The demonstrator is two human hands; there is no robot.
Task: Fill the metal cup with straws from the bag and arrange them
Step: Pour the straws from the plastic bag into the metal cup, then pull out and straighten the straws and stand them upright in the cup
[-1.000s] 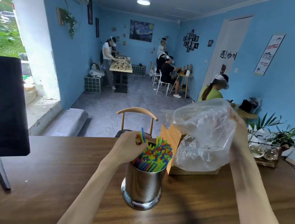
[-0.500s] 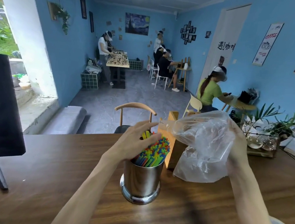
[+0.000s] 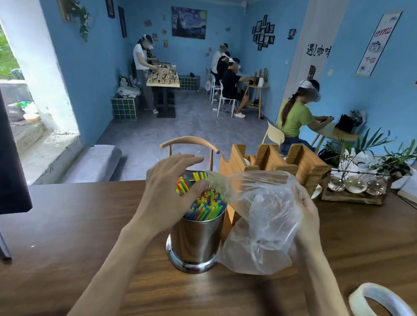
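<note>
Crowding the metal cup (image 3: 196, 241): wooden organizer (image 3: 272, 160) behind, tape roll (image 3: 387, 314) nearby.

We find the scene evenly and brightly lit. Daylight enters from the wide opening at the left (image 3: 1, 49), where the foliage outside is washed out. The shiny cylindrical metal cup (image 3: 196, 241) carries bright reflections on its base rim, and the crumpled clear plastic bag (image 3: 262, 219) shows white glare along its folds. We note a soft shadow on the dark brown wooden desk (image 3: 72, 222) below and right of the cup. Wide-angle distortion bends the walls and the desk edge toward the borders. The roll of white tape (image 3: 384, 314) at the lower right looks stretched and soft. Distant figures are slightly blurred.
</note>
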